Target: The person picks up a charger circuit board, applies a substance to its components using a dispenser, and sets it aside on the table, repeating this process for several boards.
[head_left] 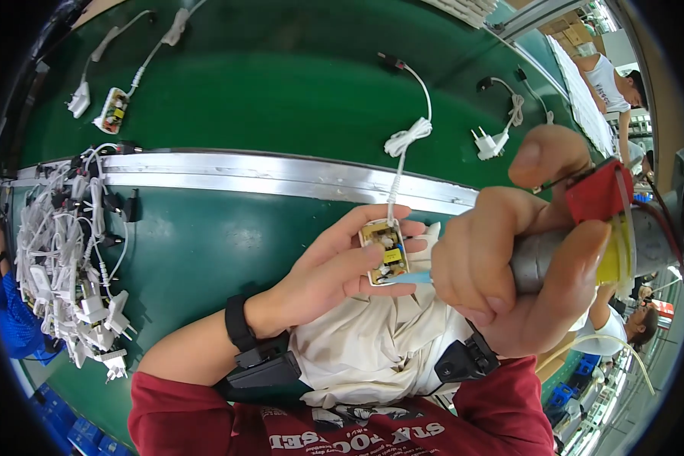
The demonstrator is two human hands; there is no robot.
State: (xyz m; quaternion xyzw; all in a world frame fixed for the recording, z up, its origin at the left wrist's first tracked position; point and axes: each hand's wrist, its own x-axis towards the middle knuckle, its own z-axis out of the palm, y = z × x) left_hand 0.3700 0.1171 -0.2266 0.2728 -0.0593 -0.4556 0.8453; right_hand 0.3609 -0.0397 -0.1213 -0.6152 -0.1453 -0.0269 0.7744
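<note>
My right hand point(509, 266) grips a grey tool point(555, 258), its blue tip touching a circuit board point(384, 252) pinched in my left hand point(334, 270) above the green surface point(205, 243).

- Heap of corded plugs point(68, 258): on the counter point(197, 243), at its left edge.
- Metal rail point(281, 176): crosses the counter left to right, behind the heap.
- Open adapter point(112, 111): beyond the rail, far left corner.
- Corded plug point(492, 141): beyond the rail, right side.
</note>
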